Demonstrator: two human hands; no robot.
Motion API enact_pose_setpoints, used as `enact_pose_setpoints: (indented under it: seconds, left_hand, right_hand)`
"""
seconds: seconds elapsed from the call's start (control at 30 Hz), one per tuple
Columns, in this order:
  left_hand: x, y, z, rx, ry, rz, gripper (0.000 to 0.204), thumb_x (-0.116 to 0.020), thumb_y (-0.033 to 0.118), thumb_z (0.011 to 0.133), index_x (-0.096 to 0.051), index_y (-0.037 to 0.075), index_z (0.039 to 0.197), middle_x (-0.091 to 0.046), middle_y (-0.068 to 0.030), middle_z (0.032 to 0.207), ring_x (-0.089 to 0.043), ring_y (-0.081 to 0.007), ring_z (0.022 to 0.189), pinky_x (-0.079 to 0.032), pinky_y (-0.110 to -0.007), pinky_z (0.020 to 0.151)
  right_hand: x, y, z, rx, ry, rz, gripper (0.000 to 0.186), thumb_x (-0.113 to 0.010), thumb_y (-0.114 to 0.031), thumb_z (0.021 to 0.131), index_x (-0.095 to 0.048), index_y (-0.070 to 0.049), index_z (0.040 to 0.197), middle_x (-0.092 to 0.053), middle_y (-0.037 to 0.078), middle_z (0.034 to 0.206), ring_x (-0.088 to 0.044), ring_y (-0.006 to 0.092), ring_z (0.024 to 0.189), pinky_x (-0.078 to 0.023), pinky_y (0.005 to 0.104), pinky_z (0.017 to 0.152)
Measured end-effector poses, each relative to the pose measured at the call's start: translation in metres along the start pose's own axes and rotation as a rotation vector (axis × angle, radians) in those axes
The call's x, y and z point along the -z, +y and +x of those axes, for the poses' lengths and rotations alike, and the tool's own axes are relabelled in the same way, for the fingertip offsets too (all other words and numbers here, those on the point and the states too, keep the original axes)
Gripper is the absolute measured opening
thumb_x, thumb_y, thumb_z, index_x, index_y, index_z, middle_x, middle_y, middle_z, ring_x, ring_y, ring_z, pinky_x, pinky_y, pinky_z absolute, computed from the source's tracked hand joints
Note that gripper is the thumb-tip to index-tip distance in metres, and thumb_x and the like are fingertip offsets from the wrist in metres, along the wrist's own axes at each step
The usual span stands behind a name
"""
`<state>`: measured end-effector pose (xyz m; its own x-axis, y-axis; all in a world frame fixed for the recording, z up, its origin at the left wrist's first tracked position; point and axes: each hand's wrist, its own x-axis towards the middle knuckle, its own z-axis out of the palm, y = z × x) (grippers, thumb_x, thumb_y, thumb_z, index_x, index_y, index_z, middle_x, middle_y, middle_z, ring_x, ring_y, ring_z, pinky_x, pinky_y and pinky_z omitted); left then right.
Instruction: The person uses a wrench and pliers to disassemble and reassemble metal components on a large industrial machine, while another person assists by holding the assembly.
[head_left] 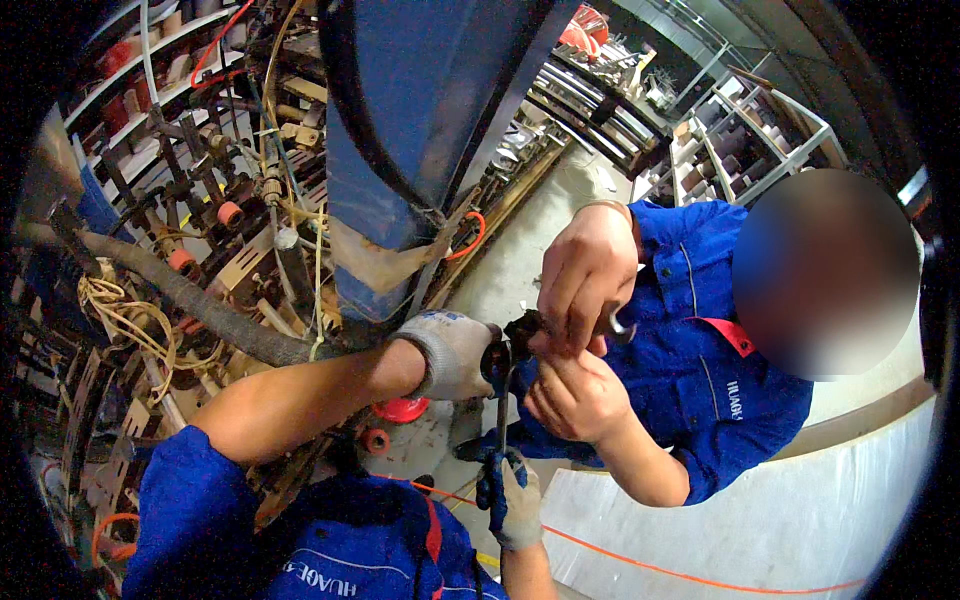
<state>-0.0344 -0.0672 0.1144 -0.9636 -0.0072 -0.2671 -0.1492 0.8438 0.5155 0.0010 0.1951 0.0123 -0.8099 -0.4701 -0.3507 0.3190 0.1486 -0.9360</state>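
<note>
My left hand (452,350), in a white work glove, is closed around the near side of a dark, greasy metal part (523,328). My right hand (516,500), in a grey and dark-blue glove, grips the lower end of a long, thin metal tool (503,415). That tool stands nearly upright in the picture, its upper end against the dark part; the shape of its head is unclear. Across from me, a co-worker's bare upper hand (590,275) and bare lower hand (580,395) meet at the same part. A shiny curved metal end (622,326) shows by the upper hand.
A blue machine column (400,150) rises beyond my left arm. A thick dark hose (200,300) and tangled yellowish cords (135,320) lie among machine parts at left. An orange line (640,563) crosses the lower right. Shelves with rolls (745,140) stand behind the co-worker.
</note>
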Motion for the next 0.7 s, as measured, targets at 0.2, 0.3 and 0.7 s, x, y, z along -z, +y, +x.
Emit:
enact_pose_setpoints:
  seconds: [0.2, 0.3, 0.7]
  left_hand:
    - [-0.008, -0.004, 0.008, -0.006, -0.015, -0.026, 0.064, -0.08, 0.054, 0.075, -0.067, 0.011, 0.12, -0.073, -0.0204, 0.103, -0.07, -0.0394, 0.1, -0.057, -0.048, 0.085]
    - [-0.008, -0.007, 0.01, -0.023, -0.006, -0.036, 0.065, -0.081, 0.053, 0.075, -0.065, 0.011, 0.123, -0.073, -0.0209, 0.104, -0.07, -0.0394, 0.1, -0.057, -0.048, 0.086]
    - [0.001, -0.002, 0.007, -0.013, -0.019, 0.041, 0.068, -0.078, 0.053, 0.076, -0.063, 0.013, 0.128, -0.072, -0.0214, 0.106, -0.07, -0.0392, 0.101, -0.056, -0.049, 0.088]
  right_hand:
    - [0.011, 0.037, 0.01, 0.129, 0.073, -0.11, 0.027, -0.052, -0.026, 0.106, -0.061, -0.002, 0.115, -0.053, 0.0, 0.071, -0.049, 0.0094, 0.058, -0.039, 0.0242, 0.049]
    - [0.01, 0.025, 0.01, 0.009, 0.024, -0.018, 0.027, -0.053, -0.027, 0.106, -0.06, -0.003, 0.117, -0.053, 0.0, 0.072, -0.049, 0.0088, 0.058, -0.039, 0.0234, 0.049]
    - [-0.001, 0.01, 0.005, 0.024, 0.039, 0.026, 0.031, -0.054, -0.034, 0.106, -0.062, -0.005, 0.114, -0.052, -0.002, 0.072, -0.046, 0.0071, 0.059, -0.037, 0.0232, 0.051]
